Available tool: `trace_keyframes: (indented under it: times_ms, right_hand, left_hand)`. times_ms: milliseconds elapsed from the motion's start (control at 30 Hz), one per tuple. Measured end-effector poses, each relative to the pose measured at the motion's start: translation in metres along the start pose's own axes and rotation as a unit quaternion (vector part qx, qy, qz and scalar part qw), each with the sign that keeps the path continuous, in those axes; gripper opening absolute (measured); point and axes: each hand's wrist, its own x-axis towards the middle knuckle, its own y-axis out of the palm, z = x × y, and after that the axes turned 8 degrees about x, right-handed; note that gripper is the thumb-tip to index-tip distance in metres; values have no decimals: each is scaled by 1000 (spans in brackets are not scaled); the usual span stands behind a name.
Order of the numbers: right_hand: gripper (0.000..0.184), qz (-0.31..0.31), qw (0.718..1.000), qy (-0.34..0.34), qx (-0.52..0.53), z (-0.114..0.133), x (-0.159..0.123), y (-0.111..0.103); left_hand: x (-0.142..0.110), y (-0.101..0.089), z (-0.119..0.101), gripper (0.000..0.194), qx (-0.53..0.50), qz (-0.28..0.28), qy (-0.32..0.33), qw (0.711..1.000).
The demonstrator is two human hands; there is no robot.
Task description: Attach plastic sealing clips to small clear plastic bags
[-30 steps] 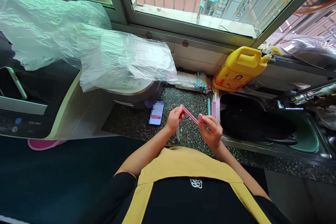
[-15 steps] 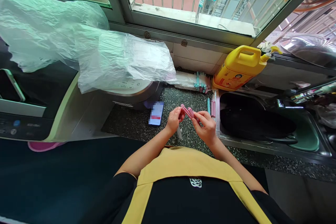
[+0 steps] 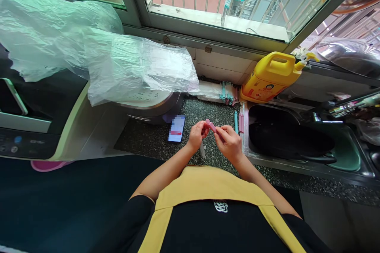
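Note:
A pink bag-sealing clip [image 3: 211, 126] is held between my two hands, above the dark speckled counter. My left hand [image 3: 196, 135] pinches its far left end with the fingers curled. My right hand [image 3: 229, 142] grips its near right end between thumb and fingers. The clip looks like one narrow bar now. A small piece of clear plastic [image 3: 202, 150] hangs below my left hand; whether the clip sits on it I cannot tell. To the right of my right hand, a teal clip [image 3: 236, 121] and a pink clip [image 3: 241, 123] lie beside the sink.
A phone [image 3: 176, 128] lies left of my hands. Clipped plastic packets [image 3: 215, 91] rest against the wall. A yellow jug [image 3: 268, 77] stands behind the sink [image 3: 246, 146], which holds a black pan [image 3: 287, 142]. Plastic sheeting [image 3: 127, 63] covers appliances at left.
My right hand has shifted slightly left, towards my left hand. The pink clip's two arms, apart before, now lie together.

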Motion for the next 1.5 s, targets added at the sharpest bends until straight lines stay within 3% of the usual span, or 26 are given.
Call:
trace_keyframes:
  times_ms: [300,600,767,900,1033,1133,1267,1367,1433,1500]
  right_hand:
    - [20,3,1000,-7,-10,0,2,1]
    - [20,6,1000,-2,-18,-2,0,6]
    - [20,20,999,32,17,-1,0,6]
    - [23,31,990,100,94,-4,1,2]
    - [28,75,952,216,205,-11,-1,0]
    - [33,118,898,302,298,-14,-2,2]
    - [37,137,842,364,373,-13,-2,9]
    - [39,117,831,384,384,-13,-3,15]
    - [39,98,837,385,376,-15,-4,18]
    - [38,90,844,381,367,-17,-5,18]
  left_hand:
    - [2,0,-1,44,11,13,19,1000]
    - [6,0,-5,39,54,-14,31,998]
    - [7,-2,-7,38,64,-7,23,998]
    - [7,-3,-7,39,64,-10,14,998]
    - [6,-4,-5,40,58,0,3,998]
    - [7,-5,0,42,60,6,3,998]
    - [10,-12,14,42,99,3,3,995]
    - [16,-27,28,40,228,-66,15,971]
    - [21,-39,36,36,373,-125,12,919]
    - [24,-50,42,42,500,-149,-35,852]
